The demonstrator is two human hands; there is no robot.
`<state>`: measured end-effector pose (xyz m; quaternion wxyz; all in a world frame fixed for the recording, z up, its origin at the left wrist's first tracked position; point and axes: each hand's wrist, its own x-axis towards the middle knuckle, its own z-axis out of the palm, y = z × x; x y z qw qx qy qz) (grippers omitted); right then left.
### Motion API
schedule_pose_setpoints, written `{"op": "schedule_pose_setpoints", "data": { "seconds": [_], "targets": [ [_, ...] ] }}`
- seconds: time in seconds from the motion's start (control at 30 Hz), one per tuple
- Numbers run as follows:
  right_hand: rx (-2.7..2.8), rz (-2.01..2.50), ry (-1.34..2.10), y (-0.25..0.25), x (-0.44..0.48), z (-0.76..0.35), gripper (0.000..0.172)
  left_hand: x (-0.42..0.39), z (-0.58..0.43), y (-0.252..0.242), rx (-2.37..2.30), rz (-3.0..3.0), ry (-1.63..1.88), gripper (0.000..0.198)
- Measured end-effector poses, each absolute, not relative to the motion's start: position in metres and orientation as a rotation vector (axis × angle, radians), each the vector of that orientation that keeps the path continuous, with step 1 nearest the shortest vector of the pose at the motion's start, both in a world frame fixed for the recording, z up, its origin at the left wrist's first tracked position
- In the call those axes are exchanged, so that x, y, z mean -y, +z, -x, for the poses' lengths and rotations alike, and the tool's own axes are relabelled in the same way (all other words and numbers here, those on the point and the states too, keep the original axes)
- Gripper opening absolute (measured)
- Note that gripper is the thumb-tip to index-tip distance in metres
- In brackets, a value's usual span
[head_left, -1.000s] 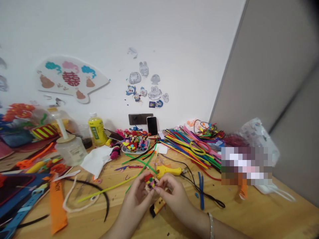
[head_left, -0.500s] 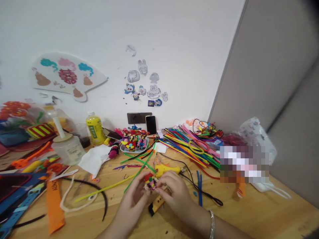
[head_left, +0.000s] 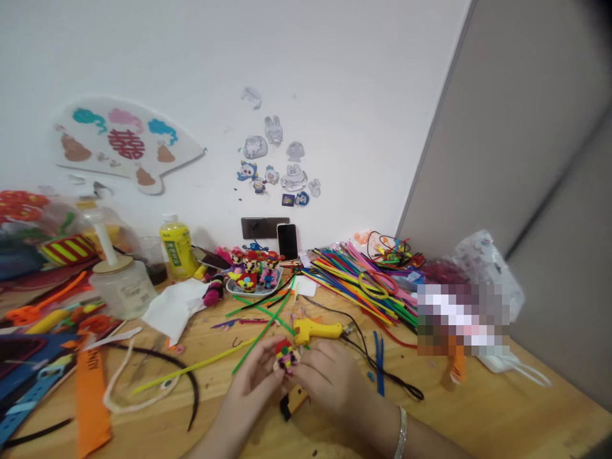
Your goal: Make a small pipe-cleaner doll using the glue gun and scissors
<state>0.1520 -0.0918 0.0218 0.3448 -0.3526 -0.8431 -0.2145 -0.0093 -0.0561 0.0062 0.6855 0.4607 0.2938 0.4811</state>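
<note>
A small colourful pipe-cleaner figure [head_left: 285, 357] with a red top is held up between my two hands above the table. My left hand [head_left: 255, 373] grips it from the left with thumb and fingers. From the right, the bent fingers of my right hand [head_left: 322, 376] close against its side. Just beyond the hands lies a yellow glue gun [head_left: 318, 329] with its dark cord running right. Beneath them sits a yellow-and-black tool [head_left: 292, 401], partly covered by my right hand. Similar figures stand in a white tray [head_left: 258, 292] farther back.
Many coloured pipe cleaners [head_left: 354, 280] lie in a heap at the back right. A glass jar [head_left: 123, 290], a yellow drink bottle [head_left: 176, 248] and a white tissue [head_left: 174, 309] stand or lie at left. A phone [head_left: 287, 242] leans on the wall.
The figure has turned slightly and shows more of its front. My right-hand fingers have shifted and curled in closer beside it. The whole view has moved a little.
</note>
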Motion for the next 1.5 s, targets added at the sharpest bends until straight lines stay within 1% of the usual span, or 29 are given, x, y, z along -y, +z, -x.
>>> {"op": "schedule_pose_setpoints", "data": {
  "seconds": [0.13, 0.2, 0.27, 0.43, 0.5, 0.6, 0.7, 0.8, 0.87, 0.93, 1.03, 1.1, 1.2, 1.33, 1.43, 1.5],
  "targets": [
    [2.178, 0.855, -0.545, 0.019, 0.091, -0.151, 0.016, 0.055, 0.006, 0.012, -0.656, -0.89, 1.046, 0.034],
    [2.126, 0.846, -0.436, 0.021, 0.091, -0.149, 0.019, 0.054, 0.005, 0.014, -0.684, -0.873, 1.046, 0.034],
    [2.029, 0.913, -0.206, 0.024, 0.092, -0.148, 0.02, 0.053, 0.007, 0.016, -0.716, -0.873, 1.033, 0.034],
    [1.733, 1.147, 0.416, 0.021, 0.087, -0.148, 0.012, 0.048, 0.015, 0.011, -0.717, -0.879, 0.911, 0.03],
    [1.651, 1.186, 0.569, 0.017, 0.082, -0.148, 0.011, 0.043, 0.018, 0.006, -0.763, -0.95, 0.929, 0.034],
    [1.546, 1.196, 0.696, 0.013, 0.077, -0.149, 0.012, 0.03, 0.027, 0.005, -0.784, -1.109, 1.054, 0.04],
    [1.491, 1.172, 0.728, 0.011, 0.073, -0.152, 0.013, 0.014, 0.041, 0.019, -0.812, -1.209, 1.184, 0.05],
    [1.496, 1.162, 0.7, 0.009, 0.07, -0.154, 0.014, -0.002, 0.059, 0.05, -0.91, -1.398, 1.28, 0.054],
    [1.504, 1.18, 0.671, 0.009, 0.069, -0.156, 0.013, -0.011, 0.069, 0.076, -1.002, -1.52, 1.429, 0.052],
    [1.514, 1.194, 0.645, 0.009, 0.068, -0.156, 0.013, -0.019, 0.076, 0.099, -1.083, -1.601, 1.506, 0.043],
    [1.535, 1.183, 0.637, 0.011, 0.067, -0.157, 0.012, -0.023, 0.073, 0.113, -0.997, -1.41, 1.485, 0.035],
    [1.561, 1.192, 0.639, 0.014, 0.068, -0.157, 0.011, -0.019, 0.061, 0.104, -0.923, -1.297, 1.389, 0.027],
    [1.614, 1.23, 0.628, 0.018, 0.07, -0.157, 0.008, -0.003, 0.037, 0.071, -0.918, -1.322, 1.198, 0.011],
    [1.687, 1.235, 0.592, 0.022, 0.074, -0.154, 0.006, 0.029, 0.015, 0.032, -0.917, -1.401, 1.062, 0.014],
    [1.751, 1.194, 0.579, 0.023, 0.077, -0.149, 0.007, 0.048, 0.011, 0.022, -0.917, -1.579, 1.055, 0.013],
    [1.782, 1.183, 0.568, 0.023, 0.078, -0.145, 0.007, 0.054, 0.012, 0.019, -0.917, -1.733, 1.02, 0.016]
  ]
}}
